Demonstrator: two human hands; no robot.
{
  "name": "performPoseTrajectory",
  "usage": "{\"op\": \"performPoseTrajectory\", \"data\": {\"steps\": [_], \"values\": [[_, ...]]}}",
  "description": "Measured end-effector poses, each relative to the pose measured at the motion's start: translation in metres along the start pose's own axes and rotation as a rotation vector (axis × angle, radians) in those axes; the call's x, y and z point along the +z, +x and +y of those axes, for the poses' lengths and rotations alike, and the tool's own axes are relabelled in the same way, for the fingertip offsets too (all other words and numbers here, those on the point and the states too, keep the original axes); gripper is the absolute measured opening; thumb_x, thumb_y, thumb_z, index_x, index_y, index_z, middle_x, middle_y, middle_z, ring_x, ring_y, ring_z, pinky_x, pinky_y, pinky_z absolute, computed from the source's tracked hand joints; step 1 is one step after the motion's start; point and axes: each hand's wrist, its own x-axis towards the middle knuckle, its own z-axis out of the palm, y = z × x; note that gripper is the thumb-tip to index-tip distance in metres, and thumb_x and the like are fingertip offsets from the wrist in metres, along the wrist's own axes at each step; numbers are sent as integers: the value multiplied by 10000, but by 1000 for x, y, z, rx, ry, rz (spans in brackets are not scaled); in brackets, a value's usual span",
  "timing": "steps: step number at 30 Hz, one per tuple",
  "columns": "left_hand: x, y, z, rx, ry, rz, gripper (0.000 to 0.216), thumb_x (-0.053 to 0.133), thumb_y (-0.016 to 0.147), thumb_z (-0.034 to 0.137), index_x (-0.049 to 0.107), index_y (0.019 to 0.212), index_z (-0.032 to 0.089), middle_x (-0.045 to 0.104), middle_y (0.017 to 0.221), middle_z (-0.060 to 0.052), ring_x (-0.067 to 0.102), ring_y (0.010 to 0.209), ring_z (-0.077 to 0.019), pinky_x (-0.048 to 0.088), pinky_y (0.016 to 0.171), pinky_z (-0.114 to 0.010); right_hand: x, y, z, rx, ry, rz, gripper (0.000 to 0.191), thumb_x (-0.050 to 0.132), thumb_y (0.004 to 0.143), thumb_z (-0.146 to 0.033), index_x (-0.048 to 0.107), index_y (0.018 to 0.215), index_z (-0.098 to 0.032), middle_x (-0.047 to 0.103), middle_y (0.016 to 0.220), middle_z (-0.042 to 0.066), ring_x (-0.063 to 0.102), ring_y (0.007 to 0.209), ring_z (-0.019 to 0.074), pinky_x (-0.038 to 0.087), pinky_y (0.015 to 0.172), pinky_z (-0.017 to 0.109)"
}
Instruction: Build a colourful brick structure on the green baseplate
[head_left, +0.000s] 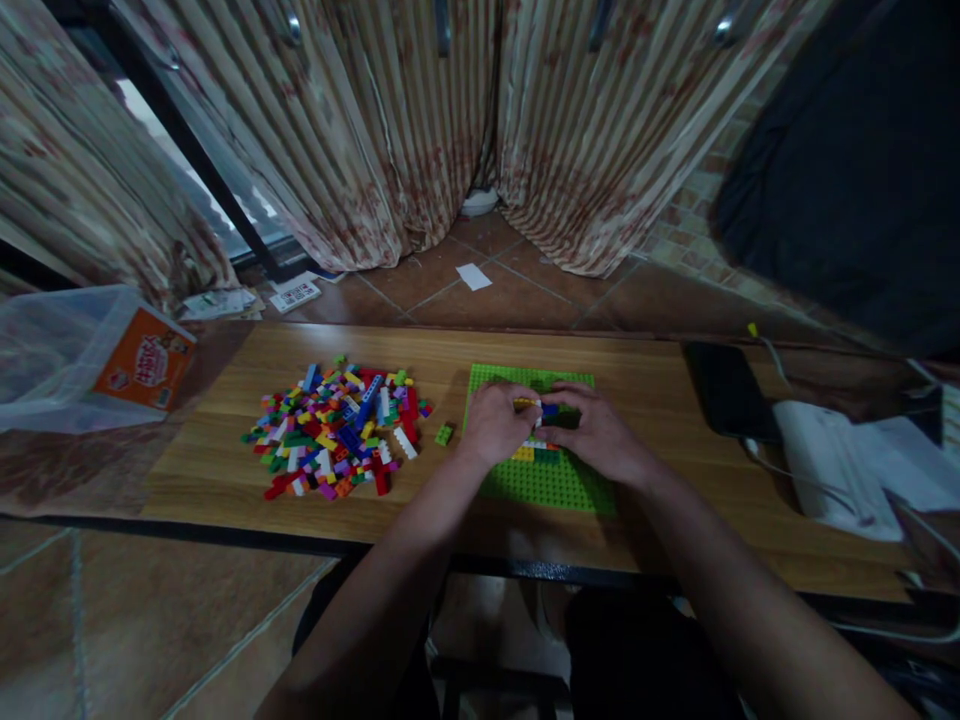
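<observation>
Both hands meet over a green studded baseplate (551,490) on the wooden table. My left hand (495,422) is closed at the left side of a small group of building bricks, with a yellow brick (525,402) showing by its fingers. From the right, my right hand (596,428) pinches at the same group, where a blue brick (550,410) shows between thumb and fingers. Something white sits between the fingertips. Just below the hands, a yellow brick (523,454) and a dark green brick (547,456) lie on the baseplate. Fingers hide part of the group.
A heap of mixed bricks (337,430) spreads over the table's left part. A lone green brick (445,434) lies between heap and baseplate. At the far left stands a clear plastic bin (67,350). To the right are a black phone (727,390) and a white device (832,470) with cables.
</observation>
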Motion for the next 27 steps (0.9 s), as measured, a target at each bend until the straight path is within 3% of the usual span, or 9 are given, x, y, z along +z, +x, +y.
{"op": "performPoseTrajectory", "data": {"steps": [12,16,18,22,27], "values": [[-1,3,-4,47,79,-42,181,626,811,184,769,923,190,753,953,-71,666,930,-217,491,960,-401,1,4,-5,-25,-43,0,351,814,637,-306,736,969,-224,619,1218,97,573,1176,298,418,1036,516],[-5,2,-5,82,79,-67,219,602,844,194,751,1002,170,747,1045,-82,654,1017,-232,460,1022,-414,-3,-2,-6,-27,16,25,505,815,633,-354,700,1102,-204,621,1269,119,574,1196,294,428,1037,490],[-9,-1,-2,77,51,-78,289,534,886,185,715,1109,148,726,1136,-97,638,1087,-231,455,1042,-396,-6,-7,-6,41,80,112,559,773,682,-398,659,1191,-198,639,1267,125,608,1152,281,465,999,471],[-17,-10,3,18,-21,-41,387,412,935,165,623,1259,145,680,1248,-98,627,1152,-200,466,1049,-341,-7,-16,-6,196,149,365,348,579,834,-368,691,1108,-185,723,1115,116,681,984,251,518,919,453],[-21,-15,3,-61,91,26,363,442,911,145,640,1214,166,678,1246,-107,617,1177,-223,451,1069,-371,10,-15,-7,234,136,318,276,548,834,-305,721,1014,-187,750,994,110,702,911,250,538,882,446]]}}
